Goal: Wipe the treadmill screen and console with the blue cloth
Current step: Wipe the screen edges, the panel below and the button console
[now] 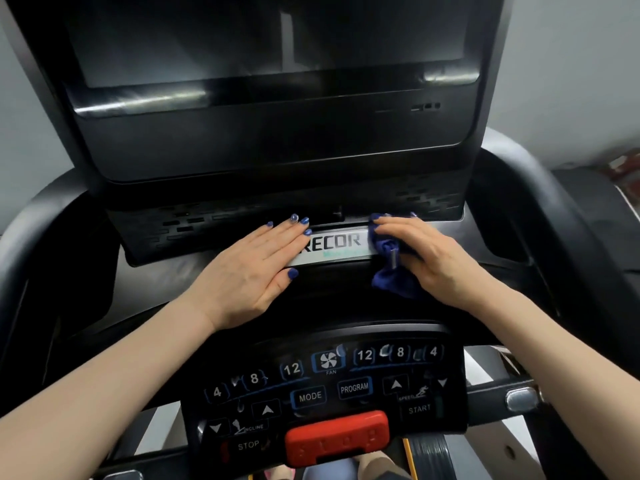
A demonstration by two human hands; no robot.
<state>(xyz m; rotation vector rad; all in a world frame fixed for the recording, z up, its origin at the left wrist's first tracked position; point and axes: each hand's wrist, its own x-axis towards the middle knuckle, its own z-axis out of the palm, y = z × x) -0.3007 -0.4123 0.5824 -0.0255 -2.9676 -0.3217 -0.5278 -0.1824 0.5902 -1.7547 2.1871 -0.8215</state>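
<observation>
**Both hands on the console, cloth at the logo strip**

Nearest the camera sits the red stop button (pixel 336 438), right at the bottom edge of the keypad (pixel 322 393), with MODE, PROGRAM, START and the fan key above it. Past that, both forearms reach forward onto the console (pixel 145 285).

Left hand (pixel 254 268) — flat, fingers straight and together, palm down, its fingertips overlapping the left end of the silver logo strip (pixel 337 245). It holds nothing, just presses.

Right hand (pixel 427 258) — that one has the cloth (pixel 393 271). The blue fabric is bunched under the palm and fingers, fingers curled over it, with a loose fold hanging down toward the camera. The cloth is touching the right end of the logo strip, just beside the printed letters.

Above both hands, the vent grille (pixel 194 223), and higher up the dark screen (pixel 263 39), switched off, showing only pale reflections along its lower frame. Black handrails curve away on either side.
</observation>
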